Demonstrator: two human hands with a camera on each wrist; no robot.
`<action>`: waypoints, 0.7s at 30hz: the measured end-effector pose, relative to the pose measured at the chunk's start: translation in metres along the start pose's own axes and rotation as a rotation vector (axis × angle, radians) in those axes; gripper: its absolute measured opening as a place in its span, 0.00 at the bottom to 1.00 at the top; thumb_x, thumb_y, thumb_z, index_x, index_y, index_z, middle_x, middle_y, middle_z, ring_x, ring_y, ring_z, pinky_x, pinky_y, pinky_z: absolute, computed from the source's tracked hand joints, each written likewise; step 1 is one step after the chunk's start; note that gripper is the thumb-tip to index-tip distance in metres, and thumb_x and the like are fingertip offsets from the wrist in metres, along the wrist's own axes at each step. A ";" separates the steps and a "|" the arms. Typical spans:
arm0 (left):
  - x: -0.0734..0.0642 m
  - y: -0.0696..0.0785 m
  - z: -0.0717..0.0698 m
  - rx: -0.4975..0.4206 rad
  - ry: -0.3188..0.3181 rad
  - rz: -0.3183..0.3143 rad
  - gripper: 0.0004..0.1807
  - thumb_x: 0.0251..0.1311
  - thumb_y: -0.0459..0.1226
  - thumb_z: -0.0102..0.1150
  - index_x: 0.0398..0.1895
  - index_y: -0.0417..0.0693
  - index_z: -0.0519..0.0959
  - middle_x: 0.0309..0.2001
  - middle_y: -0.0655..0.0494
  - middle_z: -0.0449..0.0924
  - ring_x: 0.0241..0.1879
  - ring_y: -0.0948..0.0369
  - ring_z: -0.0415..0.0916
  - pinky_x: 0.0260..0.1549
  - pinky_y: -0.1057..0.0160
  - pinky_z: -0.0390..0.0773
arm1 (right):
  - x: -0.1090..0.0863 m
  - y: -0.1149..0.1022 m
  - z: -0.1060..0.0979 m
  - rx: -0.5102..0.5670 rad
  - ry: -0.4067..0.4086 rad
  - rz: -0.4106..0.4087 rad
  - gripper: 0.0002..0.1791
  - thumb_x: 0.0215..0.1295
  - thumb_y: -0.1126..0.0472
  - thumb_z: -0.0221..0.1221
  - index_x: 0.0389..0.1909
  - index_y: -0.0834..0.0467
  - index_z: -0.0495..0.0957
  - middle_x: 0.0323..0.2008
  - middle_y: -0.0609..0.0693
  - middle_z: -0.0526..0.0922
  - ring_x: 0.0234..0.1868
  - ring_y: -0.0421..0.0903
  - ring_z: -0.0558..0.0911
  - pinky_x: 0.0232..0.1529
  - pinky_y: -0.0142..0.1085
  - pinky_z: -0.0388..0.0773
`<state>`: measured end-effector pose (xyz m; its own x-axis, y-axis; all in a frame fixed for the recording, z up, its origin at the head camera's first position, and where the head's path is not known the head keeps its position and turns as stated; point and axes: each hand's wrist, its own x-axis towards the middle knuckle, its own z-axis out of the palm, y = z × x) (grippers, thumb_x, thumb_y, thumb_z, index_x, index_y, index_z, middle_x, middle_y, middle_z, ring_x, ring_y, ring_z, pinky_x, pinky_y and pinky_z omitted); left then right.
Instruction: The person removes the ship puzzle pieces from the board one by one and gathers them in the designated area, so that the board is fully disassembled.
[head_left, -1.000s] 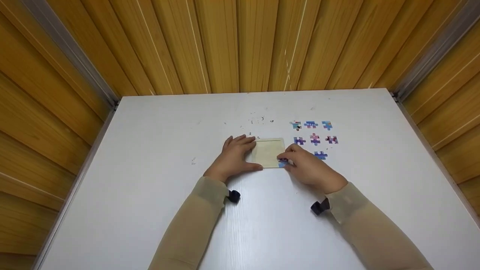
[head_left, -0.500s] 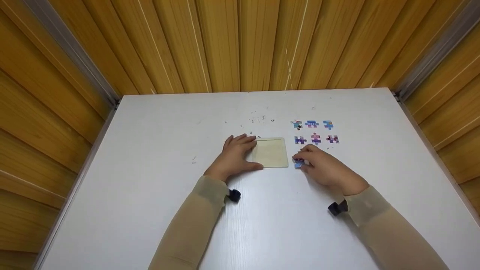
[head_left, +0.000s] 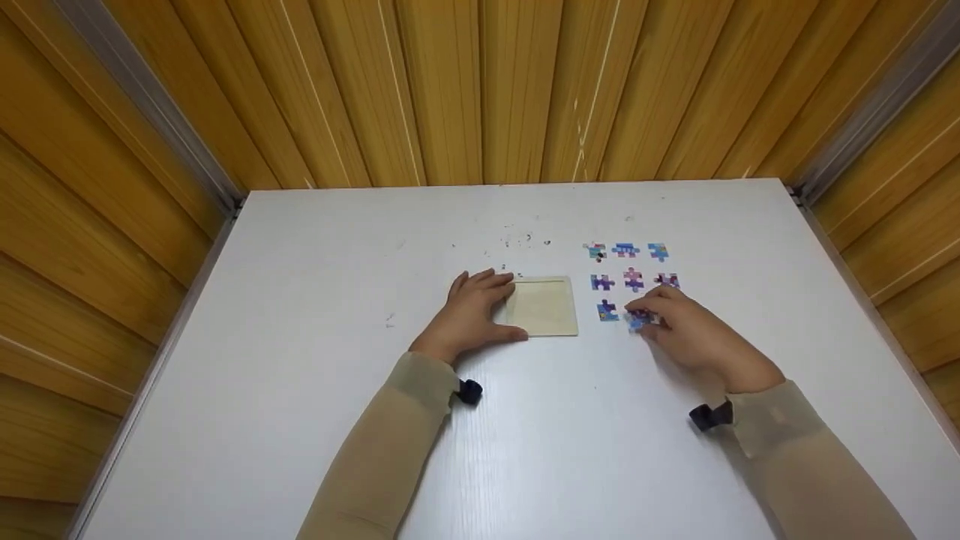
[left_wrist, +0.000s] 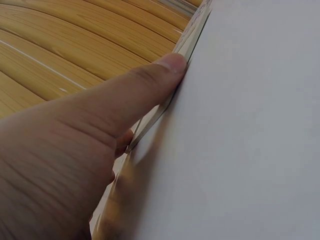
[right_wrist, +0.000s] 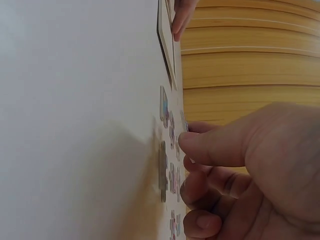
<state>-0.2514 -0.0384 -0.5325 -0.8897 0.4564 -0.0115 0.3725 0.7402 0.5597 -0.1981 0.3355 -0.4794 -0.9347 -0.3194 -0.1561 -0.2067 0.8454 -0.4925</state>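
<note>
My left hand (head_left: 472, 307) holds a flat, pale wooden puzzle tray (head_left: 541, 307) at its left side. The thumb lies along the near edge and the fingers lie at the far left corner. To the tray's right, my right hand (head_left: 686, 326) pinches a small blue puzzle piece (head_left: 636, 323) between thumb and fingers, just above the table. The fingers partly hide it. Beneath and beside that hand lie several colourful puzzle pieces; one blue and purple piece (head_left: 607, 312) is between the hand and the tray. In the right wrist view, another piece (right_wrist: 162, 172) lies flat below the fingers.
Two rows of loose puzzle pieces (head_left: 634, 280) lie behind the right hand on the white table (head_left: 525, 450). Small dark marks (head_left: 527, 238) dot the surface beyond the tray. A wood-patterned wall (head_left: 480, 90) stands at the table's far edge.
My right hand has moved right, from the tray's lower right corner to over the loose pieces, carrying the blue puzzle piece. My left hand stays at the tray.
</note>
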 end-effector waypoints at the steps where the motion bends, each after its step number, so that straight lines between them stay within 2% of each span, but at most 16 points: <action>1: 0.000 0.000 0.000 -0.001 0.000 0.000 0.55 0.60 0.63 0.83 0.86 0.52 0.73 0.88 0.60 0.67 0.93 0.53 0.51 0.94 0.44 0.35 | -0.001 0.002 -0.002 0.004 0.003 0.007 0.23 0.84 0.64 0.62 0.76 0.55 0.81 0.74 0.65 0.75 0.76 0.71 0.77 0.78 0.73 0.71; 9: 0.000 0.001 0.002 -0.003 -0.004 0.005 0.55 0.60 0.62 0.83 0.86 0.51 0.72 0.89 0.60 0.67 0.93 0.52 0.52 0.94 0.43 0.36 | -0.006 0.016 -0.013 0.033 0.015 0.054 0.24 0.85 0.66 0.59 0.77 0.55 0.80 0.75 0.67 0.73 0.76 0.72 0.75 0.79 0.75 0.68; 12: 0.000 0.001 0.002 0.003 -0.002 0.007 0.55 0.60 0.62 0.83 0.86 0.51 0.72 0.89 0.60 0.67 0.93 0.52 0.52 0.93 0.43 0.36 | -0.006 0.022 -0.016 0.044 0.010 0.086 0.25 0.86 0.66 0.58 0.78 0.54 0.79 0.78 0.66 0.71 0.78 0.72 0.73 0.81 0.74 0.66; 16: 0.000 -0.001 0.001 0.005 0.007 0.013 0.55 0.60 0.62 0.83 0.86 0.51 0.72 0.88 0.60 0.67 0.93 0.53 0.53 0.93 0.43 0.36 | -0.005 0.029 -0.020 0.048 0.007 0.135 0.25 0.87 0.64 0.57 0.79 0.54 0.78 0.79 0.65 0.70 0.77 0.71 0.74 0.81 0.74 0.66; 21: 0.001 -0.001 0.001 0.006 0.005 0.012 0.54 0.60 0.63 0.83 0.86 0.52 0.73 0.88 0.59 0.68 0.93 0.53 0.53 0.93 0.43 0.37 | -0.005 0.036 -0.020 0.049 0.008 0.135 0.24 0.87 0.65 0.56 0.79 0.56 0.78 0.78 0.66 0.71 0.79 0.72 0.72 0.82 0.74 0.64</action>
<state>-0.2520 -0.0381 -0.5334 -0.8865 0.4627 -0.0008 0.3845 0.7376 0.5551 -0.2067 0.3758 -0.4791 -0.9553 -0.2007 -0.2171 -0.0648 0.8586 -0.5086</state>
